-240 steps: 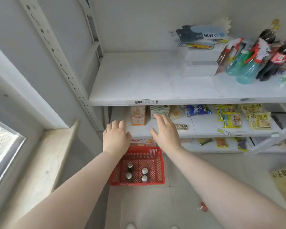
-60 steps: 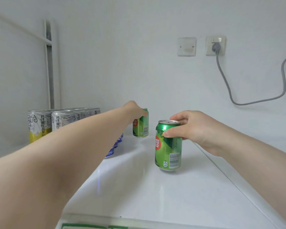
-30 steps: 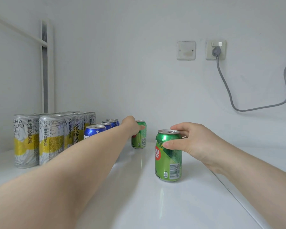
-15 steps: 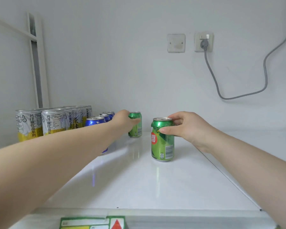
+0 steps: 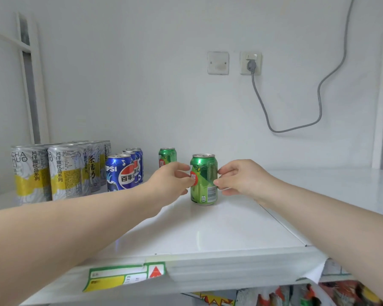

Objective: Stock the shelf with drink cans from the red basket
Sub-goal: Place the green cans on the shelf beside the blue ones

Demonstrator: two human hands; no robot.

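Observation:
A green drink can [image 5: 204, 173] stands upright on the white shelf [image 5: 208, 235], near its middle. My left hand [image 5: 170, 182] touches the can's left side with its fingertips. My right hand [image 5: 241, 180] presses its fingertips on the right side, so the can sits between both hands. A second green can [image 5: 167, 156] stands farther back by the wall, with no hand on it. The red basket is out of view.
Blue Pepsi cans [image 5: 121, 173] form a row left of the green ones, and tall silver-and-yellow cans [image 5: 64, 171] stand farther left. A wall socket [image 5: 250, 62] with a grey cable [image 5: 296, 128] is behind. A green price label [image 5: 124, 276] hangs on the shelf's front edge.
My left hand let go of the far green can and came back to the near one. My right hand shifted from the near can's top rim down to its side.

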